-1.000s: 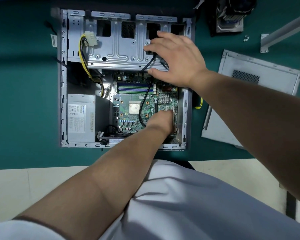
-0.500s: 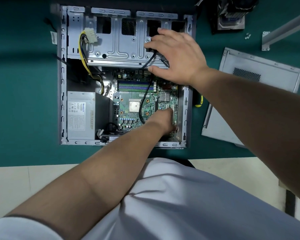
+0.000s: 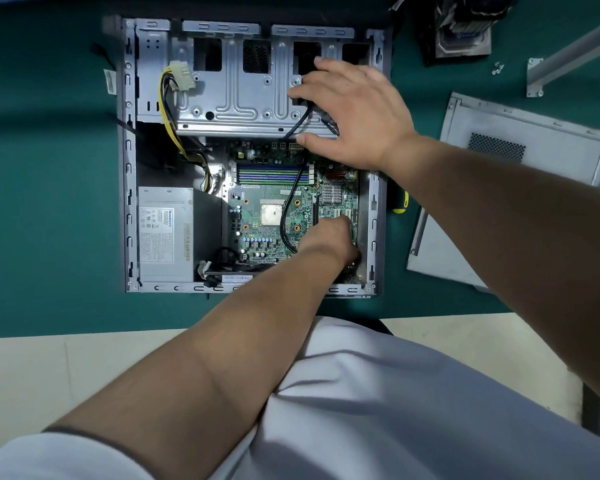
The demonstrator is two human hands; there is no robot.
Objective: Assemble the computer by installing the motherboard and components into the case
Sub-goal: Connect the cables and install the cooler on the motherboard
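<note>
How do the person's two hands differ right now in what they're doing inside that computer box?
The right hand lies spread and flat on the metal drive bracket at the far end of the case; the left hand is bunched low over the near right corner of the green motherboard. The right hand's fingers show plainly, by a black cable; the left hand's fingertips are hidden. Both reach inside the open case.

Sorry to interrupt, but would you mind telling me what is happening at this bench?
A person is assembling a computer. The motherboard already lies inside the open case. The left hand reaches down onto the board's near right corner, while the right hand rests spread on the drive cage. The side panel lies off to the right.
</note>
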